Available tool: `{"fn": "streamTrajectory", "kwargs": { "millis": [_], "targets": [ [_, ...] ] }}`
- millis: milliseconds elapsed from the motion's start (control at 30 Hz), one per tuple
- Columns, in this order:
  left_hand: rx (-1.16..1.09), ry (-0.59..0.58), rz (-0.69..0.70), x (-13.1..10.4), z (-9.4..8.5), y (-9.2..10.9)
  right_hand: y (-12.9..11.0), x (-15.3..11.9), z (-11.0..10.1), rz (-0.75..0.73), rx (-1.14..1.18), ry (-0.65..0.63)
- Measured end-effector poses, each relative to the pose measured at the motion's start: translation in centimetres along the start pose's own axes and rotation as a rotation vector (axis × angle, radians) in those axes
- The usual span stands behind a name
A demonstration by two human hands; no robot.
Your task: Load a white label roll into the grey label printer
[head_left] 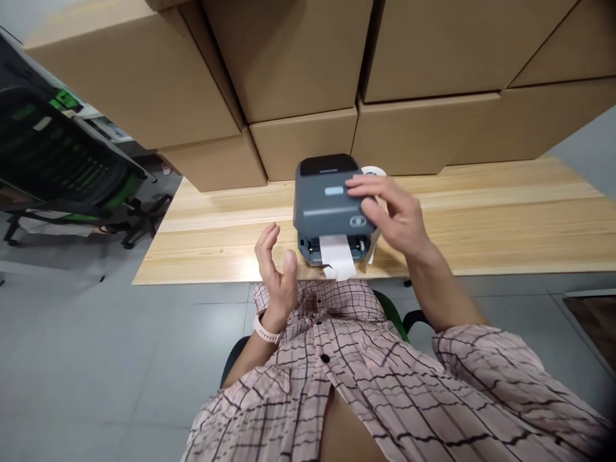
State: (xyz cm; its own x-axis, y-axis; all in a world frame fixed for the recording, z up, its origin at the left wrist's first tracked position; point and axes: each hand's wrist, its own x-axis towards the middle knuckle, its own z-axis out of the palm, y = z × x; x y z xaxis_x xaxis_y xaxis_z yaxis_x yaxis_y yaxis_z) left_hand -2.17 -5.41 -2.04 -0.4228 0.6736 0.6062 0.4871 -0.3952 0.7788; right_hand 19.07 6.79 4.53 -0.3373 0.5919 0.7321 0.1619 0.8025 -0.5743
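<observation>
A dark grey label printer (320,202) stands on the wooden table in front of me, its front flap raised a little over the paper slot. From the slot a white label strip (338,255) hangs out towards me, its end torn and curled. My right hand (392,208) rests on the printer's top right side, fingers stretched out near the button. To the left of the printer, my left hand (278,266) is held in the air with fingers apart and nothing in it. Partly hidden behind the right hand is a white paper roll (374,171).
Stacked cardboard boxes (303,144) line the back of the wooden table (505,218). A black and green office chair (62,160) stands on the grey floor at the left. The table's front edge lies close to my body.
</observation>
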Motion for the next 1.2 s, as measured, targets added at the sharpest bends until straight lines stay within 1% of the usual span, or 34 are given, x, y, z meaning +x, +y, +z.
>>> {"fn": "streamTrajectory", "kwargs": {
  "millis": [67, 133, 233, 333, 433, 533, 567, 633, 700, 767, 800, 833, 867, 933, 967, 1000, 1033, 1100, 1133, 1200],
  "targets": [
    [-0.029, -0.097, -0.079, 0.3, 0.6, -0.1, -0.4, -2.6, 0.5, 0.026, -0.034, -0.046],
    [-0.072, -0.194, -0.179, 0.3, 1.5, -0.5, -0.4, -4.4, 1.1, 0.055, -0.079, -0.069],
    [-0.156, -0.283, -0.322, 0.2, 3.0, -1.5, -0.4, -5.8, 1.8, 0.087, -0.14, -0.059],
    [-0.203, -0.317, -0.386, 0.1, 3.8, -2.1, -0.3, -6.4, 2.5, 0.072, -0.158, -0.016],
    [-0.184, -0.325, -0.35, 0.4, 4.0, -2.3, -0.3, -6.6, 3.0, 0.062, -0.182, 0.011],
    [-0.147, -0.343, -0.291, 0.5, 3.7, -2.2, -0.2, -6.8, 3.4, 0.073, -0.22, 0.04],
    [-0.142, -0.346, -0.287, 0.3, 3.5, -2.2, -0.2, -6.9, 3.6, 0.068, -0.225, 0.052],
    [-0.139, -0.331, -0.321, -0.7, 2.8, -2.0, -0.1, -6.9, 3.8, 0.053, -0.224, 0.07],
    [-0.13, -0.258, -0.4, -2.5, 1.9, -1.5, -0.1, -6.9, 3.9, 0.046, -0.222, 0.073],
    [-0.125, -0.143, -0.48, -4.3, 1.1, -0.6, -0.1, -6.9, 3.9, 0.051, -0.232, 0.067],
    [-0.143, -0.123, -0.515, -4.9, 0.8, -0.1, -0.2, -6.9, 4.0, 0.058, -0.24, 0.064],
    [-0.176, -0.153, -0.562, -5.3, 0.7, 0.4, -0.2, -6.9, 4.0, 0.065, -0.249, 0.064],
    [-0.229, -0.225, -0.629, -5.3, 0.7, 1.0, -0.2, -6.9, 4.0, 0.073, -0.255, 0.065],
    [-0.379, -0.437, -0.808, -4.7, 1.2, 1.8, -0.2, -6.9, 4.0, 0.077, -0.253, 0.074],
    [-0.458, -0.524, -0.9, -4.1, 1.6, 2.1, -0.2, -6.9, 4.1, 0.075, -0.246, 0.08],
    [-0.529, -0.577, -0.979, -3.6, 2.1, 2.3, -0.2, -6.9, 4.1, 0.072, -0.238, 0.081],
    [-0.582, -0.595, -1.034, -3.2, 2.7, 2.5, -0.2, -6.9, 4.1, 0.072, -0.233, 0.078],
    [-0.618, -0.552, -1.066, -2.7, 3.6, 2.6, -0.2, -6.9, 4.0, 0.081, -0.232, 0.065],
    [-0.603, -0.51, -1.046, -2.8, 3.9, 2.6, -0.2, -6.9, 4.0, 0.088, -0.233, 0.059],
    [-0.528, -0.426, -0.957, -3.1, 4.4, 2.4, -0.1, -6.9, 3.9, 0.082, -0.23, 0.056]
  ]
}}
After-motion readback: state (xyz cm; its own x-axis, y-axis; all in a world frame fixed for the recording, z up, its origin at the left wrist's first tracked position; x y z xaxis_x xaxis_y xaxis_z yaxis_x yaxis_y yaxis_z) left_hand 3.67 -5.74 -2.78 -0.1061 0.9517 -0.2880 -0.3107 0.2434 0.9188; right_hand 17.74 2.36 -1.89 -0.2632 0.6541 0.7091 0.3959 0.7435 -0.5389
